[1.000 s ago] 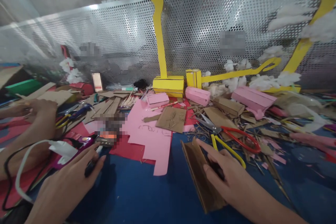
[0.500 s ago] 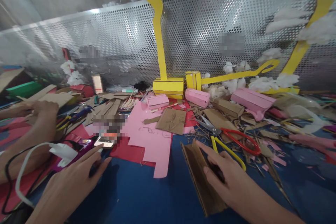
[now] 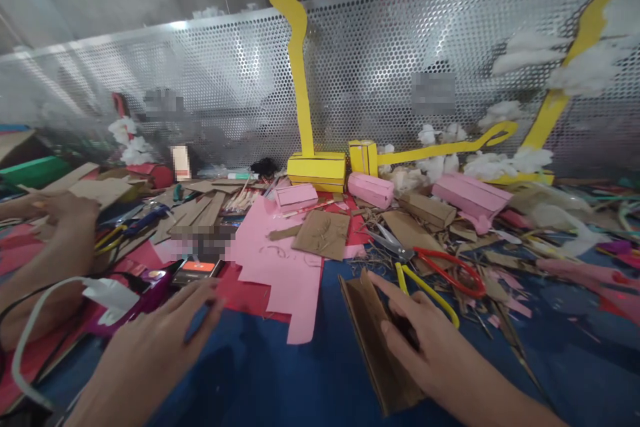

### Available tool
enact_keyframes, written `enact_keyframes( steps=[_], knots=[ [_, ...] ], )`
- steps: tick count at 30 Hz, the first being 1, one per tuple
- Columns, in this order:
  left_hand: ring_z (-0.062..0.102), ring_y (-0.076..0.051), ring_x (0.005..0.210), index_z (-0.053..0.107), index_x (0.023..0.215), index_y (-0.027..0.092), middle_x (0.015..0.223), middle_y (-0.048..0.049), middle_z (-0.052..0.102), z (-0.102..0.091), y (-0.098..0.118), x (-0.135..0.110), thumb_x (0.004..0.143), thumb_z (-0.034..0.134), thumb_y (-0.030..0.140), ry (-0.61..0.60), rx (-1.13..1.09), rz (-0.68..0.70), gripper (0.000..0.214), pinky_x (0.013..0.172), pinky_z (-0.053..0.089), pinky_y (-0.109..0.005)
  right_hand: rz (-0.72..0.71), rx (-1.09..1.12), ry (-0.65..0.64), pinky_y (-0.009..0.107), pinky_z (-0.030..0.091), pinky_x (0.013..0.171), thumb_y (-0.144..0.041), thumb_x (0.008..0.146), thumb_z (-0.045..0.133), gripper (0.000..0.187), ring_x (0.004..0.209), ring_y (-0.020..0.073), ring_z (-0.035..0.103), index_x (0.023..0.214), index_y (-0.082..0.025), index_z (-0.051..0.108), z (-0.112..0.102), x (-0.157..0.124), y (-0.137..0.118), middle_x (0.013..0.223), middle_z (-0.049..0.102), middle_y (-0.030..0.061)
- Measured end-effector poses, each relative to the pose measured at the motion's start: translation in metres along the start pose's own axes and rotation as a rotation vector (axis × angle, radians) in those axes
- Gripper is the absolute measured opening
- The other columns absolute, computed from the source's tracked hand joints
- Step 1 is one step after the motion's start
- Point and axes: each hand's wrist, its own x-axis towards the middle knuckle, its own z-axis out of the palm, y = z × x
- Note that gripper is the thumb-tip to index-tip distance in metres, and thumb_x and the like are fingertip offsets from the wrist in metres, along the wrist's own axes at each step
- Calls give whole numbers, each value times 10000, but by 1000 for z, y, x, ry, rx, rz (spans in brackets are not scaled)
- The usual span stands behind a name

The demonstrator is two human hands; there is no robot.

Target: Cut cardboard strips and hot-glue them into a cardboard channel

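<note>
My left hand (image 3: pixel 165 333) reaches over the near edge of a phone (image 3: pixel 197 268), whose screen is lit with an orange patch. Its fingers are stretched out, with the thumb apart, and nothing is in its grasp. My right hand (image 3: pixel 425 333) holds a folded strip of brown cardboard (image 3: pixel 373 340) with a trough-like crease, fingers along its right side. The cardboard rests on or just above the blue tabletop (image 3: pixel 255 380); I cannot tell which. Just behind the right hand lie scissors with red handles (image 3: pixel 455 273) and a yellow-handled tool (image 3: pixel 433 293).
Pink sheets (image 3: pixel 285 280) over red ones lie in the middle. Behind stand a yellow box with a tall hook (image 3: pixel 317 170) and pink boxes (image 3: pixel 370 190). A white plug (image 3: pixel 113 300) with cables is at left, beside another person's arm (image 3: pixel 60 260). Scraps litter the right.
My left hand has moved up and right, now covering the phone's near edge. The phone's screen shows a larger orange patch. The view has shifted slightly; my right hand still holds the cardboard.
</note>
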Motion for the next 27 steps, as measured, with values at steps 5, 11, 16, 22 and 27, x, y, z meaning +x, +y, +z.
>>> enact_keyframes(
  steps=[5,11,16,22,27],
  knots=[
    [736,-215,773,677,996,244,958,-24,782,-1,62,29,1038,384,295,-114,-190,415,300,648,437,-304,0,57,41,346,447,631,-262,964,432,581,691,212,544,1539,-186,435,1,1,0,737,559,-7],
    [563,-158,603,578,688,191,650,-4,638,-5,128,74,1023,441,535,-298,-516,350,500,558,305,-280,12,266,165,296,443,571,-274,956,444,554,583,170,544,1504,-197,422,-9,4,0,679,513,-57],
    [638,-170,712,683,1104,167,915,-46,731,17,149,71,981,526,577,-656,-1119,269,456,544,421,-237,19,266,279,305,504,630,-306,990,445,516,635,182,606,1492,-203,388,-13,6,0,715,562,-48],
    [690,-258,1082,676,1221,188,1169,-90,750,33,150,51,940,683,375,-610,-1435,250,337,881,537,-331,-53,247,271,306,555,690,-276,990,480,515,664,171,647,1494,-249,378,-6,8,-2,752,605,-51],
    [705,-266,1077,663,1244,198,1178,-85,753,32,150,48,886,759,326,-617,-1540,190,392,917,557,-366,-77,196,282,318,563,739,-238,974,514,546,683,167,656,1493,-285,353,-4,6,-4,746,610,-64]
  ],
)
